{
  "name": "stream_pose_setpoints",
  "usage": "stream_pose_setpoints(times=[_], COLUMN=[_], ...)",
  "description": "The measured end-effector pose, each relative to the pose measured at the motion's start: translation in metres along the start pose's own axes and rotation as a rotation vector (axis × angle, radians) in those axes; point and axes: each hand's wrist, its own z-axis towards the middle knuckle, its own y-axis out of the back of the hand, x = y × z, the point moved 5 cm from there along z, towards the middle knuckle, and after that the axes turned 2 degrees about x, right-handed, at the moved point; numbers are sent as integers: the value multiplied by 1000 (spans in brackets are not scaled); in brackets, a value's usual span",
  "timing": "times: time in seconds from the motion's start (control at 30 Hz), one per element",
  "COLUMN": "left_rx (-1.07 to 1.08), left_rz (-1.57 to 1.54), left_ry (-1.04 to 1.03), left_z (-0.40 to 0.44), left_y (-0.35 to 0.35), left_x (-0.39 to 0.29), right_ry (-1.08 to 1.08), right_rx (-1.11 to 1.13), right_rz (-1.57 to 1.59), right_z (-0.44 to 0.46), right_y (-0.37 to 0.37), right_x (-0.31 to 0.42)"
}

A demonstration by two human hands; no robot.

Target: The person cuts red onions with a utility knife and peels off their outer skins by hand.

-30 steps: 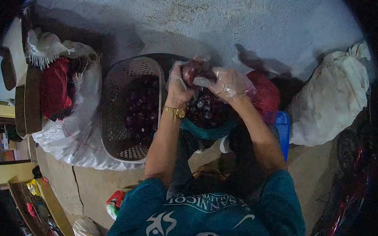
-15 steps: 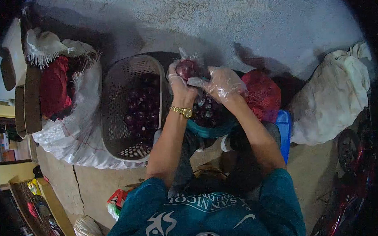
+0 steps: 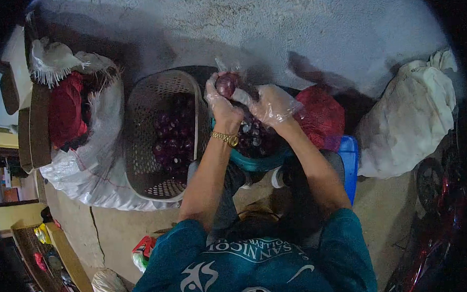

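Onion sits cupped in the plastic-gloved left hand, above the far left edge of the teal tub; the right hand reaches beside it, its grip unclear.

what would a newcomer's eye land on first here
Probably the shiny onion in the plastic-gloved left hand, with the gloved right hand close beside it. Next, the gold watch on the left wrist. Then the red net bag right of the hands and the big basket to their left.
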Motion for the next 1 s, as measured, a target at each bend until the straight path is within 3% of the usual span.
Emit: stream_pose_setpoints(times=[0.07, 0.13, 0.3, 0.37, 0.47, 0.5, 0.53, 0.57, 0.6, 0.67, 0.73, 0.8, 0.9, 1.0], left_rx=[22, 54, 146, 175, 191, 245, 298, 275, 274, 211, 180, 81, 119, 35], left_rz=[47, 121, 57, 48, -15, 69, 153, 99, 98, 147, 129, 70, 103, 119], left_ry=[-52, -189, -163, -157, -57, -32, -6, 202, 203, 298, 305, 114, -5, 70], left_z=[2, 0, -6, -4, 0, -4, -7, -3, 0, 2, 0, 8, 11, -2], left_y=[-1, -6, -15, -14, -11, -18, -23, -18, -14, -6, -9, 1, 0, -5], left_x=[0, -6, -4, -5, -3, -4, -3, -2, -4, -2, 2, 0, -2, -3], right_ry=[-119, -89, -41, -371, -407, -405, -216, -28, -29, 74, 82, 87, -38, -141], right_rx=[33, 15, -77, 268, 219, 220, 74, -71, -71, 6, -17, -41, 38, 126], right_rz=[48, 100, 253, 410, 666, 665, 547, 424, 424, 56, 5, -49, -89, 118], right_z=[-3, -1, -6, -7, -6, -3, 6, 10, 8, 6, 1, 0, 4, 6], right_y=[-1, -17, -26, -44, -54, -51, -38, -24, -15, 6, 13, 10, -11, -29], right_x=[0, -15, -19, -31, -40, -41, -38, -32, -31, -14, -1, 2, -10, -23])
